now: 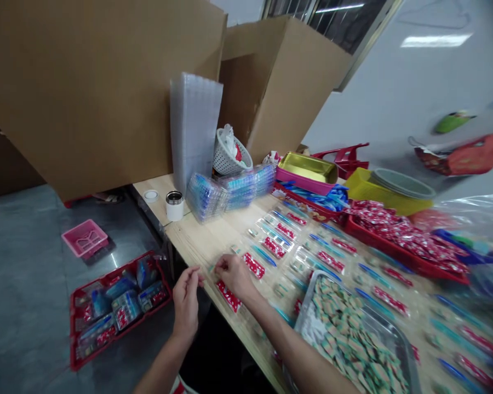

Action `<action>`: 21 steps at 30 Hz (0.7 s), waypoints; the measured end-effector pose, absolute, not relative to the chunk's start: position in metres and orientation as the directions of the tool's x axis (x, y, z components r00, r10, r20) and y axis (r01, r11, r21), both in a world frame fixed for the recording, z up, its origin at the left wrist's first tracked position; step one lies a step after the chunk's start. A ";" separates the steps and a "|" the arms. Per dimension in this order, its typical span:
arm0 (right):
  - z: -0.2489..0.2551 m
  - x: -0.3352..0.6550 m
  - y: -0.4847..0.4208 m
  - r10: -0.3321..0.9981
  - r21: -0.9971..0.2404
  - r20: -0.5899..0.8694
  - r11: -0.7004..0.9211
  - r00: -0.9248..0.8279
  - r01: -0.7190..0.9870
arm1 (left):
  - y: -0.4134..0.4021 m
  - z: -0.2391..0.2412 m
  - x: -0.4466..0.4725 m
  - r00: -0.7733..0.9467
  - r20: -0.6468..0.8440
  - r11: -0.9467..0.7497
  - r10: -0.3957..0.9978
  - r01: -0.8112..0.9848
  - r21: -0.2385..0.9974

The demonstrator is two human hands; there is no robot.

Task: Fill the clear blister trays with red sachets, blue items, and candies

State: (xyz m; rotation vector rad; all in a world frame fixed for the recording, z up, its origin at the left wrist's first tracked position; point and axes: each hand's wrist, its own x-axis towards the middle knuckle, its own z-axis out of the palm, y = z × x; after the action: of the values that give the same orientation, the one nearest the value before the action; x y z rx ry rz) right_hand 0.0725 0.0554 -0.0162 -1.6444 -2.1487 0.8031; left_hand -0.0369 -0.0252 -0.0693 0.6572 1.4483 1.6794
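Observation:
My left hand (187,298) hovers at the near edge of the wooden table (205,241), fingers pinched together. My right hand (234,273) rests just to its right, fingers curled in a pinch. Between the two hands runs a thin teal stick-like item (211,268), too small to name. Below my right hand lies a red patterned packet in a clear tray (229,296). More clear trays with red packets and blue pens (285,232) are laid out in rows beyond my hands.
A metal tray of small erasers (349,334) sits by my right forearm. Stacked filled packs (230,191), a small metal cup (175,205), red trays of red packets (402,232) and cardboard boxes (90,87) line the far side. A red crate (115,306) stands on the floor.

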 end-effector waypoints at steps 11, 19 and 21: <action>-0.019 0.056 0.038 0.907 -0.213 0.055 0.420 -0.418 0.882 | -0.010 -0.075 -0.046 -0.401 -0.092 0.004 0.912 -0.214 0.977; -0.018 0.064 0.043 0.924 -0.268 0.060 0.379 -0.377 0.886 | -0.009 -0.073 -0.048 -0.403 -0.079 0.001 0.912 -0.189 0.982; -0.016 0.063 0.042 0.923 -0.294 0.062 0.381 -0.380 0.877 | -0.011 -0.071 -0.048 -0.404 -0.102 0.023 0.909 -0.198 0.980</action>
State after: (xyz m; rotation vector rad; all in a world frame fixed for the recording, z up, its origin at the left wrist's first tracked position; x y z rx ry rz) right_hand 0.0626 0.0418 -0.0163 -1.6064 -2.4239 0.3131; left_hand -0.0480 -0.0113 -0.0714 0.7868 1.3894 1.5441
